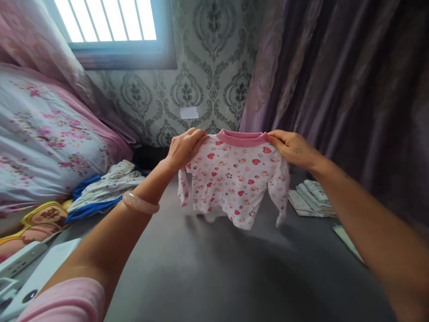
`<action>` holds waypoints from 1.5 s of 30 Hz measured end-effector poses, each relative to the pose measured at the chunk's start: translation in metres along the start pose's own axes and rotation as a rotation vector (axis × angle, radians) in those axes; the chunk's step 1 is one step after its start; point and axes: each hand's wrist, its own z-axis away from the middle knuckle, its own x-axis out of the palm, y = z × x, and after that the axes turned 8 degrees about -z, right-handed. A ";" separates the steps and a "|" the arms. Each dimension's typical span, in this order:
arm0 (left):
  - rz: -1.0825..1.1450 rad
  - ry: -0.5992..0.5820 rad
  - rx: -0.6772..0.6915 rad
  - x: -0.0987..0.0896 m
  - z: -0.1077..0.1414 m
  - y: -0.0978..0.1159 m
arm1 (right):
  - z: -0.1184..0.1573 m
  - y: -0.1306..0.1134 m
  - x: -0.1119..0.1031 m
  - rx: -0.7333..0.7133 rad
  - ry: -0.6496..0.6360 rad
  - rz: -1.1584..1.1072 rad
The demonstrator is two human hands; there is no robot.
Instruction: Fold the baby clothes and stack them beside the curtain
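Note:
A small white long-sleeved shirt (231,179) with pink hearts and a pink collar hangs spread out above the grey surface (187,277). My left hand (188,147) grips its left shoulder, fingers closed over the cloth. At the right end of the collar, my right hand (293,146) pinches the other shoulder. Both sleeves dangle at the sides, and the lower hem hangs unevenly just over the surface.
Folded clothes (313,199) are stacked at the right, near a pale flat item (348,241). On the left lie a crumpled blue-edged garment (107,190), a yellow cartoon item (43,219), a power strip (22,259) and floral bedding (50,138). Purple curtains (318,80) hang behind.

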 end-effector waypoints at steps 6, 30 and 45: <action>-0.071 0.116 -0.043 -0.029 0.022 0.016 | 0.036 -0.031 -0.002 -0.069 0.211 0.301; 0.123 -0.812 -0.066 0.101 0.157 -0.030 | 0.123 0.060 0.141 0.230 -0.548 0.150; -0.216 -0.942 -0.138 0.186 0.174 -0.049 | 0.106 0.120 0.208 0.328 -0.663 0.267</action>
